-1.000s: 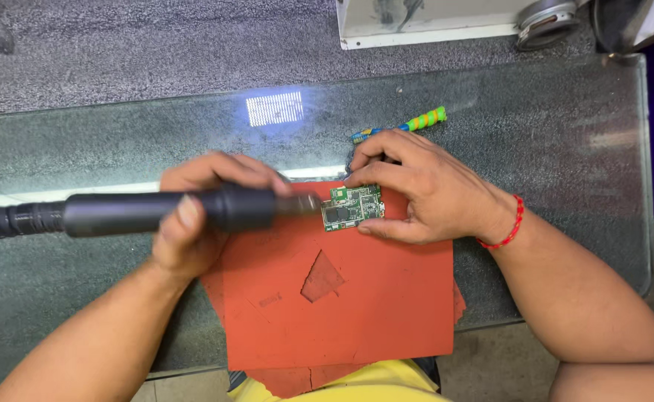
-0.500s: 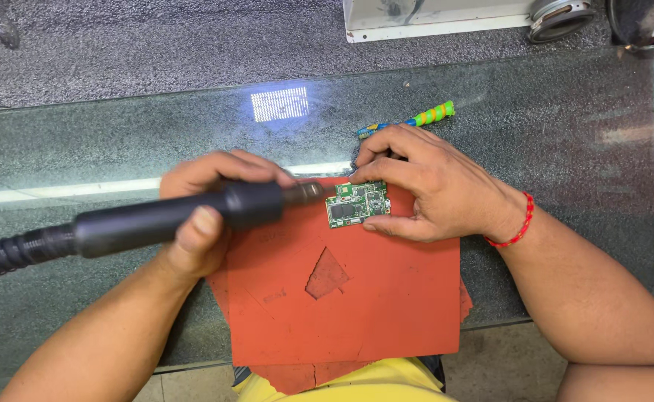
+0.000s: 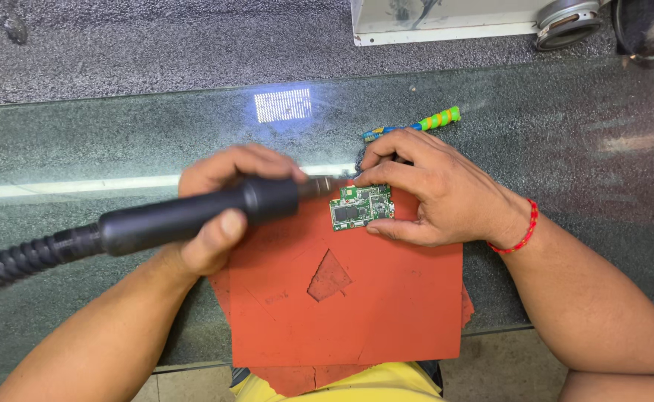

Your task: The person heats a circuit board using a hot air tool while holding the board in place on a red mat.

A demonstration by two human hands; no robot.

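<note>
Left hand (image 3: 219, 212) grips the hot-air wand (image 3: 193, 216), right hand (image 3: 435, 193) pins the board (image 3: 362, 208); heating underway, next needs steady aim.

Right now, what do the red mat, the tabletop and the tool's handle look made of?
Red mat: likely silicone or rubber, matte, with a cut-out flap. Tabletop: glass, glossy, mirroring a lamp. Black handle in the left hand: seemingly matte plastic with a ribbed hose.
</note>
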